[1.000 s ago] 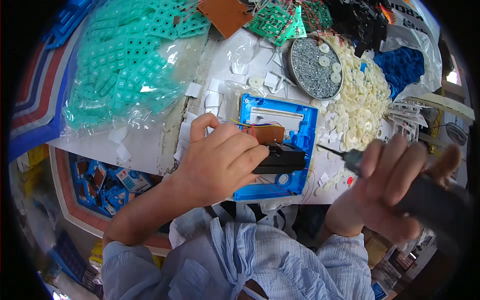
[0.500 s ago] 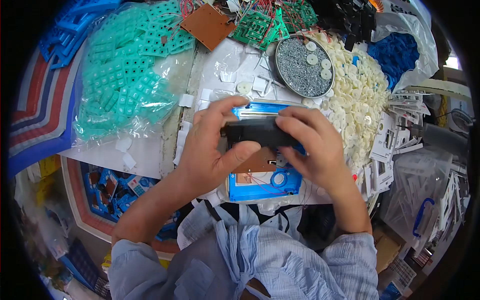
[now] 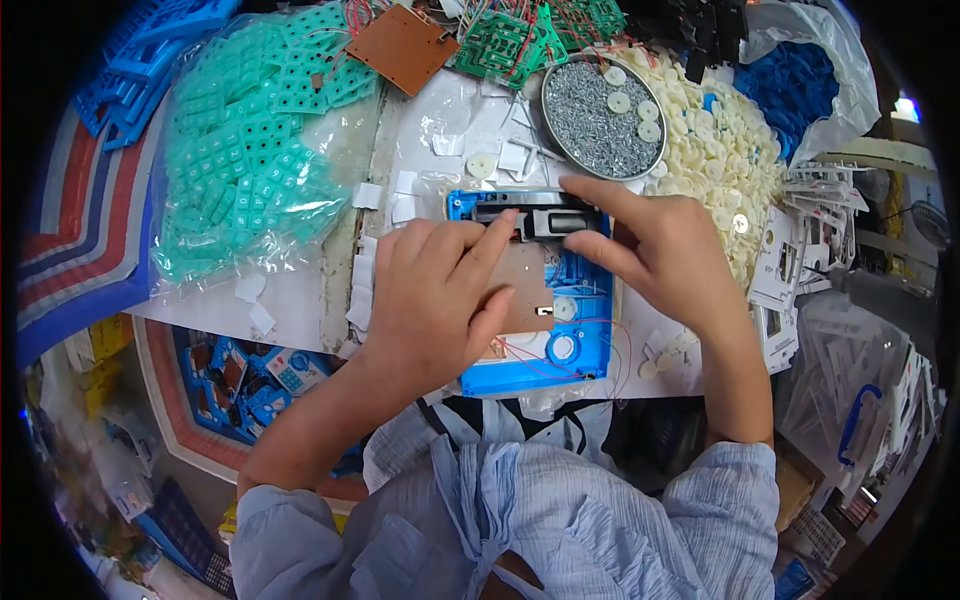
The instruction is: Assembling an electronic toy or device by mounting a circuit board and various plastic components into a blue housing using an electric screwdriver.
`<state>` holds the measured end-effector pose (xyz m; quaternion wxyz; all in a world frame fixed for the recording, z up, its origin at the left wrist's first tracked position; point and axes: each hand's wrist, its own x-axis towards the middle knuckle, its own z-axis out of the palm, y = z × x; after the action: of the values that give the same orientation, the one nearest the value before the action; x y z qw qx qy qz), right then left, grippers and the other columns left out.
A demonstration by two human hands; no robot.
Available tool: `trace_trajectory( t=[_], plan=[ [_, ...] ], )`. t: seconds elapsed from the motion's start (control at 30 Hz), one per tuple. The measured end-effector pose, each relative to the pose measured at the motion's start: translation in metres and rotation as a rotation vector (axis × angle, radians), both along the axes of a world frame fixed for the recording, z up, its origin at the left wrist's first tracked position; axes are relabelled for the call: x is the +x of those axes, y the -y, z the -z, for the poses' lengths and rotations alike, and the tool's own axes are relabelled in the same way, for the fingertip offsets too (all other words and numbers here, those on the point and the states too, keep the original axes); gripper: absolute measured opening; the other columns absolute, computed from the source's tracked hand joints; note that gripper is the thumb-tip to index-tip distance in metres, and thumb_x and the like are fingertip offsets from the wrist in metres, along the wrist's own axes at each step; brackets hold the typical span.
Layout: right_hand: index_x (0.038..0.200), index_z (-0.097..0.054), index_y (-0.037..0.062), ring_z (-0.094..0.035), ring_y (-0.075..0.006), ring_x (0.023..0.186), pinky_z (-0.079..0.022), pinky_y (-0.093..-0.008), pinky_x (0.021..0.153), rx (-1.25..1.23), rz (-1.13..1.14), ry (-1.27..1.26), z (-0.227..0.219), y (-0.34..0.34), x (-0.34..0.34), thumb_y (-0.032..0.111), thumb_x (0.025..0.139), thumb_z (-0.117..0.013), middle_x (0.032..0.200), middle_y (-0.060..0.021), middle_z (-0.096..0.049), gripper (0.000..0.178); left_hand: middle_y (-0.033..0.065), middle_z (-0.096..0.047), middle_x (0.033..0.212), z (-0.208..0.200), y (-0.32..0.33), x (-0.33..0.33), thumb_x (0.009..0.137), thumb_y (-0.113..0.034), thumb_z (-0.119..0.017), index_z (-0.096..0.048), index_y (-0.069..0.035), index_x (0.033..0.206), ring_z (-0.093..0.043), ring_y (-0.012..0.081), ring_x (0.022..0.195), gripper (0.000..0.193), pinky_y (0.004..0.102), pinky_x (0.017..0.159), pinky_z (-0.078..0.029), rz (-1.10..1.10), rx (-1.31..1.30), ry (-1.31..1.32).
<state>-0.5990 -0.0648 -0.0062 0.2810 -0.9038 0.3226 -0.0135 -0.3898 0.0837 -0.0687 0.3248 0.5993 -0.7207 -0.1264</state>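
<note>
A blue plastic casing (image 3: 592,340) lies open-side up in front of me. Inside it are a brown circuit board (image 3: 525,285), thin red wires and a round ring-shaped opening near the front. A black plastic part (image 3: 555,224) with a glossy bar sits at the casing's far end. My left hand (image 3: 430,285) reaches over the casing's left side, fingers stretched out, the index fingertip on the black part. At the part's right end is my right hand (image 3: 670,250), its thumb and index finger around that end; its other fingers are mostly hidden.
A metal bowl of screws (image 3: 600,130) stands beyond the casing. Right of it spreads a heap of cream plastic discs (image 3: 720,170). Teal keypads (image 3: 250,150) fill a clear bag at left. Green circuit boards (image 3: 510,50) lie at the back. A bin of blue assemblies (image 3: 235,385) sits lower left.
The black part has gone from being held above the casing between both hands to lying in its far end. My left hand has loosened, its index finger now resting on the part.
</note>
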Motion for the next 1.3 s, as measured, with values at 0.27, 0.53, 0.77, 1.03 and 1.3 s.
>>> trace_trajectory(
  t=[0.27, 0.53, 0.77, 1.03, 1.3],
  plan=[
    [0.123, -0.071, 0.0128, -0.066, -0.0264, 0.063, -0.050, -0.0381, 0.054, -0.468, -0.067, 0.277, 0.044, -0.023, -0.007, 0.015, 0.085, -0.077, 0.075, -0.0076, -0.066, 0.039, 0.0101, -0.061, 0.110, -0.001, -0.001, -0.006, 0.078, -0.013, -0.077, -0.062, -0.003, 0.139, -0.057, 0.0297, 0.098, 0.064, 0.0446, 0.087, -0.041, -0.007, -0.045, 0.095],
    [0.130, -0.069, 0.0026, -0.063, -0.0136, 0.070, -0.050, -0.0287, 0.065, 0.323, 0.204, 0.342, 0.032, 0.013, -0.030, 0.012, 0.096, -0.068, 0.080, -0.0062, -0.070, 0.036, 0.0082, -0.063, 0.110, -0.031, 0.021, 0.006, 0.080, -0.022, -0.076, -0.069, -0.007, 0.121, -0.058, 0.0294, 0.108, 0.044, 0.0464, 0.097, -0.038, 0.052, 0.011, 0.130],
    [0.164, -0.017, 0.0117, -0.059, -0.0288, 0.104, -0.051, -0.0436, 0.097, 0.497, 0.060, 1.055, -0.077, -0.011, 0.017, 0.056, 0.081, -0.084, 0.120, -0.0148, -0.057, 0.116, 0.0071, -0.073, 0.094, -0.027, 0.184, -0.016, 0.084, -0.016, -0.070, -0.076, -0.012, 0.093, -0.069, 0.0290, 0.098, 0.012, 0.0494, 0.085, -0.045, 0.153, 0.008, 0.338],
    [0.144, -0.050, 0.0075, -0.056, -0.0112, 0.073, -0.047, -0.0372, 0.076, 0.566, -0.243, 1.098, -0.052, 0.023, -0.010, 0.026, 0.092, -0.075, 0.096, -0.0018, -0.057, 0.060, 0.0073, -0.075, 0.086, 0.017, 0.210, -0.040, 0.088, -0.031, -0.069, -0.078, -0.015, 0.085, -0.071, 0.0271, 0.091, 0.018, 0.0496, 0.089, -0.040, 0.219, 0.021, 0.540],
    [0.135, -0.053, 0.0063, -0.054, -0.0134, 0.074, -0.046, -0.0363, 0.075, 0.384, 0.015, 1.229, -0.041, 0.014, -0.013, 0.020, 0.097, -0.058, 0.088, -0.0056, -0.055, 0.041, 0.0113, -0.071, 0.077, -0.040, 0.156, -0.016, 0.084, -0.025, -0.077, -0.072, -0.006, 0.080, -0.068, 0.0328, 0.081, 0.020, 0.0493, 0.081, -0.044, 0.298, 0.142, -0.217]
  ],
)
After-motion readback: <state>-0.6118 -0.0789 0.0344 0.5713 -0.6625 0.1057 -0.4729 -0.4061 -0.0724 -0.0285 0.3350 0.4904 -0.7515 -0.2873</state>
